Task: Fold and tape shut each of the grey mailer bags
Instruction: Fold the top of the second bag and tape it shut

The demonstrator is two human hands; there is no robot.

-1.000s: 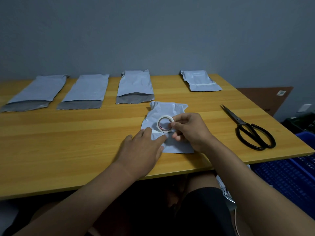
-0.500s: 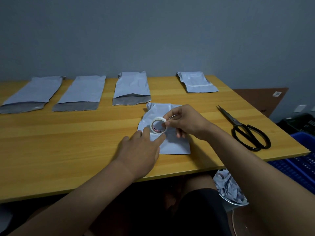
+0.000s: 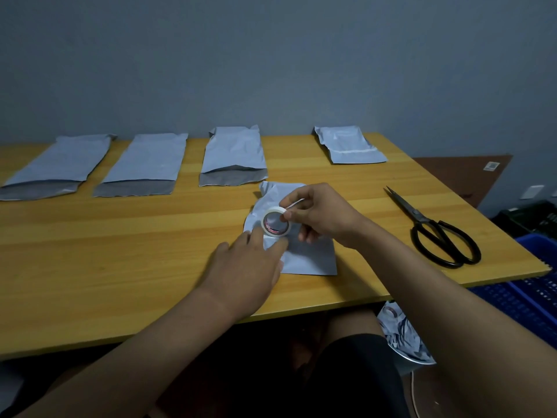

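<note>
Bag (image 3: 304,254) in hand lies flat near the table's (image 3: 120,267) front edge, folded, its crumpled end pointing away from the person. Roll (image 3: 275,226) of white tape stands on it, tilted. Right hand (image 3: 322,217) holds the roll, thumb and forefinger pinching it at the rim, other fingers curled beneath; a thin strip appears to lead off toward the fingers, though where it ends cannot be told. Left hand (image 3: 250,267) lies on the bag's left part, fingers straight, tips just beside the roll: likely pinning the fold and the tape's stuck end while the roll is drawn across.

Done bag (image 3: 349,144) sits beyond the bag in hand, at the table's far edge, a pale strip across it. Three open bags (image 3: 233,156) lie in a row to the far left, flaps unfolded. Scissors (image 3: 437,233) lie right of the bag in hand, well apart, blades pointing away, handles toward the right edge, presumably for cutting.

Bare wood between bag and scissors leaves room to pull tape rightward. The front edge is close under the left wrist.
</note>
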